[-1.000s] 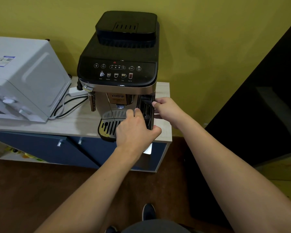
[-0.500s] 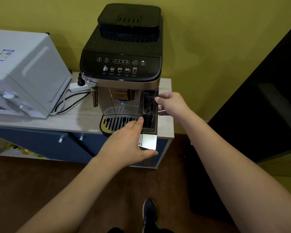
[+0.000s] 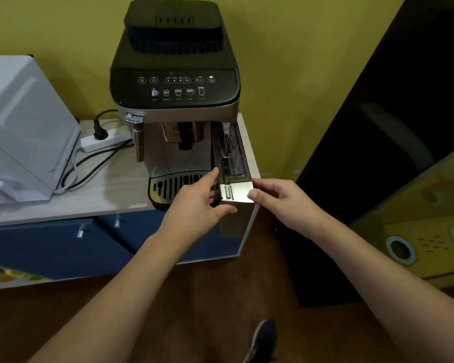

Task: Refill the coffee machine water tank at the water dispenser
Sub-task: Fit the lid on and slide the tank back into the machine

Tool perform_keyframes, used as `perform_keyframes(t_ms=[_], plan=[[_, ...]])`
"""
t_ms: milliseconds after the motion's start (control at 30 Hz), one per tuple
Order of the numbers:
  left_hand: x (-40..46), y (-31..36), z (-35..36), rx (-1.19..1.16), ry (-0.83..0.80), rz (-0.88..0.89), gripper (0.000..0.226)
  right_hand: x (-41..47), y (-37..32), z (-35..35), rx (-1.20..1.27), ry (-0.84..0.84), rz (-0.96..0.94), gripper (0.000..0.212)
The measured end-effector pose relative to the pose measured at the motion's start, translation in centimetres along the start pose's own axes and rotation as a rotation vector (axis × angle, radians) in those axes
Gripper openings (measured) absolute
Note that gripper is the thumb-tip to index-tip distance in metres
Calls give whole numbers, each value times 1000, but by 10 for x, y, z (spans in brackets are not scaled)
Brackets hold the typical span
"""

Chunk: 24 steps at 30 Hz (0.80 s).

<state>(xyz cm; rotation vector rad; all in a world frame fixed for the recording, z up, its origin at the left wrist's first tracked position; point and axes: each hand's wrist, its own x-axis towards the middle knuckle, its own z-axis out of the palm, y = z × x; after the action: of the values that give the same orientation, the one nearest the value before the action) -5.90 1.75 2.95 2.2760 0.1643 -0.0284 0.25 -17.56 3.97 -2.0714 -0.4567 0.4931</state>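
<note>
Water tank (image 3: 233, 163) half out of coffee machine (image 3: 174, 100); left hand (image 3: 197, 205) clamps its left side, right hand (image 3: 283, 203) pinches its silver front right.

Open floor (image 3: 194, 297) before the cabinet; dark panel (image 3: 378, 153) close right of the half-drawn water tank (image 3: 232, 163).

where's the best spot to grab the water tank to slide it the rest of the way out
Grip the water tank by its silver front panel, coming from the front. It already sticks out past the coffee machine, so both side edges are free: left hand on the left edge, right hand on the right, as they sit now. Pull straight toward you.
</note>
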Motion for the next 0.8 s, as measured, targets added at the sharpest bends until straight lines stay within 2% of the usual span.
perform_keyframes(t_ms=[133, 267, 467, 800], plan=[[-3, -9, 2, -61, 3, 45, 86, -2, 8, 1, 14, -104, -41, 44], [-1, -10, 3, -13, 26, 91, 83, 2, 17, 2, -102, -58, -166, 59], [1, -6, 4, 159, 94, 153, 77, 10, 19, 4, -315, -33, -306, 54], [37, 0, -2, 189, 145, 131, 66, 52, 11, -1, -373, 9, -294, 43]])
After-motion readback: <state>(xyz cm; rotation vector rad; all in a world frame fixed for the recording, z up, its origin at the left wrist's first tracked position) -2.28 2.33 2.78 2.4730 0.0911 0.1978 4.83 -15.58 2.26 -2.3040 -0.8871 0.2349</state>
